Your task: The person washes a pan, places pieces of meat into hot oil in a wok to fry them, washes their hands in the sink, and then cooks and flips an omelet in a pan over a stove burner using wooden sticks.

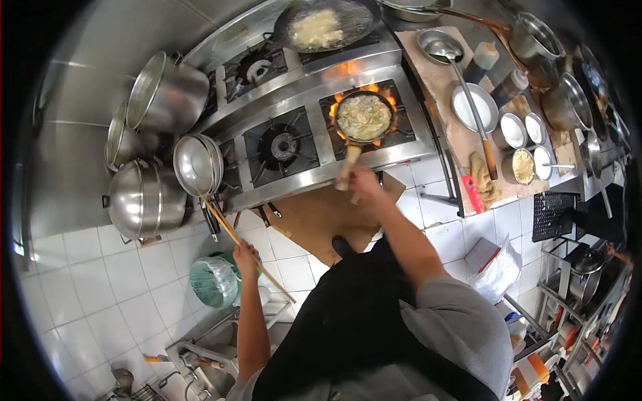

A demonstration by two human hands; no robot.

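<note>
My right hand (364, 185) is closed at the pan's wooden handle (348, 167), near the stove's front edge. That small dark pan (364, 116) holds a pale mixture with green bits and sits over a burner with orange flames around it. Lower left, my left hand (246, 258) is wrapped round long wooden sticks (226, 227), whose upper ends reach the stacked metal bowls (194, 166) at the stove's left front. Whether the sticks touch the bowls cannot be made out.
A large wok (326, 25) with pale food stands at the back burner. Big steel pots (167, 93) are at left. The right counter (438, 87) bears a ladle (471, 100), bottles, white bowls and a cloth (483, 179). A lined green bin (214, 282) stands on the floor.
</note>
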